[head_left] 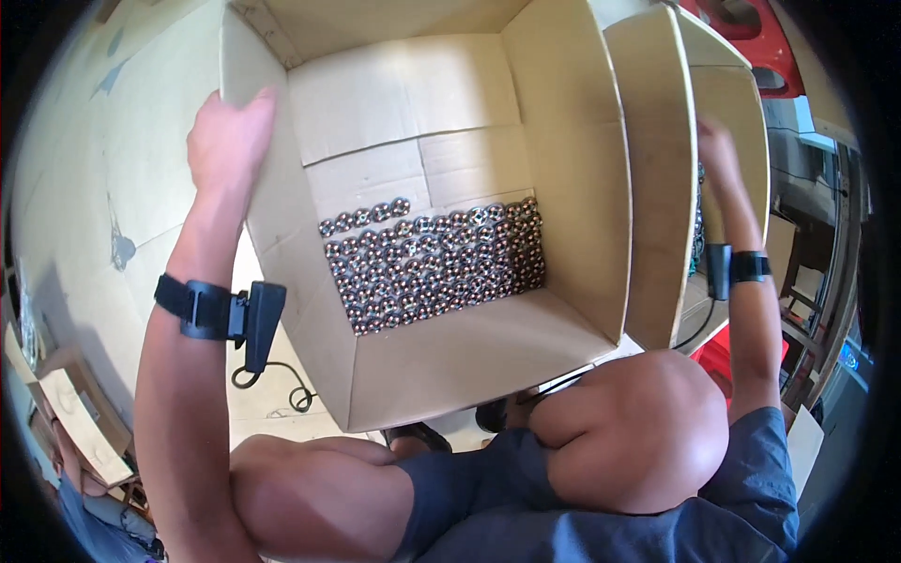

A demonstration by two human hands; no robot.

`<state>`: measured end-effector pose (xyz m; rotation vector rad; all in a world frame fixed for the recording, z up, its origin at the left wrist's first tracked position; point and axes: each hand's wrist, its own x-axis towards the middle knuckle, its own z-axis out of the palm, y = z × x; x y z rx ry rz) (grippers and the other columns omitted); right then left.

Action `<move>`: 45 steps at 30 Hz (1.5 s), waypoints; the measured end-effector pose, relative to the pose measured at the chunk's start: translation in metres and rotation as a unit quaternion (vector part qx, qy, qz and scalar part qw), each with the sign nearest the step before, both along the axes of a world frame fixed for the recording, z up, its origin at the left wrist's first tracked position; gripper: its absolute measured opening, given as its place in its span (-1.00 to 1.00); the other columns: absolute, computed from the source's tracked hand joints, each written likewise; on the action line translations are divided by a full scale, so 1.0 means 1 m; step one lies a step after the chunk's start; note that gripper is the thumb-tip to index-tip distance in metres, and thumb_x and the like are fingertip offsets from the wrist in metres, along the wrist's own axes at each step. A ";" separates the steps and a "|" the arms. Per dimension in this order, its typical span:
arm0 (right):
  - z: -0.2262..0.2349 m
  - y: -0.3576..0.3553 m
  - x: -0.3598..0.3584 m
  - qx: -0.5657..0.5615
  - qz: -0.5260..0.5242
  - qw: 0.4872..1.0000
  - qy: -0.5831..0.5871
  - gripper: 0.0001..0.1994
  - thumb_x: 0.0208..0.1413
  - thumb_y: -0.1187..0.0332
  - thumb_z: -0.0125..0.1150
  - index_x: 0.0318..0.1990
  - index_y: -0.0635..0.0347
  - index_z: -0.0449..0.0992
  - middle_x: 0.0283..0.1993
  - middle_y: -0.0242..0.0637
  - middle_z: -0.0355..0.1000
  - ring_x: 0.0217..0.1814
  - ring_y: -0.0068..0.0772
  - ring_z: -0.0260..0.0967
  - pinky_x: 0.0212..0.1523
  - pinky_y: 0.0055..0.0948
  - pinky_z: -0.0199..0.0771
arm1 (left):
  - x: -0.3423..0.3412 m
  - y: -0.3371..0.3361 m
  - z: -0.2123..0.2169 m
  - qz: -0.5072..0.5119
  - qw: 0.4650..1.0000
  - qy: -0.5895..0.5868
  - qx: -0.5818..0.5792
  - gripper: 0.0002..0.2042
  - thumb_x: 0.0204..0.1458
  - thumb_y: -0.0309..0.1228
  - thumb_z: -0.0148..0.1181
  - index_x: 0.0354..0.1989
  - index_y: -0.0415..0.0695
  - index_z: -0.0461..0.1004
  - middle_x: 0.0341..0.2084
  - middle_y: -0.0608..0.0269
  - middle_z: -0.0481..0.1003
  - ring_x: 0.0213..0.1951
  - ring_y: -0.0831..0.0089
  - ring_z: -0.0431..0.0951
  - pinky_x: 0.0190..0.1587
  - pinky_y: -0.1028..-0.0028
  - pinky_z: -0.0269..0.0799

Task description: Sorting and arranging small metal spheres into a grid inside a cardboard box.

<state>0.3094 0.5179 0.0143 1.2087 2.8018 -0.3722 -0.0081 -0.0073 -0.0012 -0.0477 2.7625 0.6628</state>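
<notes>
A large open cardboard box (469, 361) stands in front of my knees. Rows of small round shiny metal parts (422, 267) line the near portion of its bottom, with one short row (366, 217) farther back; their exact kind I cannot make out. My left hand (230, 141) is closed over the box's left wall, thumb along the edge. At the right, my right hand (718, 155) reaches down into a second cardboard box (741, 103). Its fingers are blurred and partly hidden by the box wall. More such round parts (697, 220) show in that box below the hand.
Red plastic stools or crates (765, 47) stand at the far right. A smaller carton (89, 422) lies at the left. Shelving (817, 272) rises along the right edge. My bent knees (638, 432) are close to the near wall of the large box.
</notes>
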 end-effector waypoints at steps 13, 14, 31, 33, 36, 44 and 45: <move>-0.054 -0.046 0.063 0.131 -0.060 0.989 -0.025 -0.74 0.01 0.20 0.31 -0.20 0.13 0.55 -0.21 -0.16 0.49 -0.10 -0.04 0.47 -0.10 -0.09 0.49 | -0.011 -0.021 -0.027 -0.026 0.995 0.051 0.077 -0.51 0.06 -0.21 0.14 0.13 -0.23 0.43 -0.04 -0.02 0.56 0.01 0.15 0.55 0.11 0.31 0.36; -0.054 -0.042 0.061 0.163 -0.048 0.985 -0.005 -0.73 -0.01 0.20 0.34 -0.19 0.11 0.54 -0.20 -0.19 0.46 -0.09 -0.03 0.46 -0.12 -0.09 0.50 | -0.010 -0.018 -0.027 -0.021 0.997 0.044 0.058 -0.51 0.06 -0.22 0.13 0.13 -0.23 0.42 -0.04 -0.02 0.56 0.00 0.15 0.55 0.11 0.31 0.36; -0.021 -0.018 0.004 0.188 -0.070 0.974 0.103 -0.66 -0.05 0.20 0.30 -0.21 0.28 0.55 -0.25 0.02 0.52 -0.27 0.06 0.51 -0.18 -0.07 0.52 | -0.006 -0.023 -0.023 -0.022 0.995 0.071 0.064 -0.55 0.02 -0.23 0.17 0.06 -0.22 0.48 -0.10 -0.06 0.58 -0.02 0.07 0.58 0.09 0.26 0.41; 0.027 -0.026 -0.009 -0.009 -0.119 0.931 0.346 -0.74 0.10 0.31 0.30 -0.12 0.25 0.54 -0.30 -0.27 0.54 -0.35 -0.47 0.46 -0.26 -0.43 0.51 | -0.006 -0.016 -0.030 -0.040 0.994 0.089 0.049 -0.54 0.01 -0.17 0.18 0.04 -0.19 0.50 -0.12 -0.08 0.59 -0.04 0.02 0.58 0.07 0.24 0.43; 0.097 -0.094 -0.053 -0.208 0.050 0.891 0.401 -0.74 0.19 0.42 0.18 0.00 0.33 0.49 -0.13 -0.31 0.54 -0.15 -0.55 0.46 -0.02 -0.52 0.45 | 0.003 0.001 -0.020 -0.017 0.997 0.073 0.017 -0.53 -0.02 -0.13 0.18 0.02 -0.16 0.51 -0.15 -0.07 0.59 -0.06 0.02 0.59 0.05 0.24 0.44; 0.017 -0.285 -0.161 -0.296 0.305 0.905 -0.016 -0.73 -0.04 0.34 0.36 -0.20 0.28 0.52 -0.28 -0.19 0.56 -0.20 -0.35 0.55 -0.10 -0.43 0.54 | -0.003 -0.014 -0.005 0.010 1.000 0.020 -0.013 -0.52 -0.06 -0.10 0.15 -0.01 -0.13 0.52 -0.18 -0.05 0.60 -0.09 0.06 0.60 0.03 0.24 0.46; -0.013 -0.293 -0.164 -0.282 0.326 0.901 -0.045 -0.70 -0.10 0.26 0.36 -0.24 0.25 0.57 -0.29 -0.12 0.58 -0.20 -0.23 0.57 -0.08 -0.37 0.56 | -0.003 -0.013 -0.006 0.013 1.000 0.018 -0.014 -0.52 -0.06 -0.10 0.15 -0.01 -0.13 0.52 -0.18 -0.05 0.60 -0.09 0.06 0.60 0.03 0.24 0.46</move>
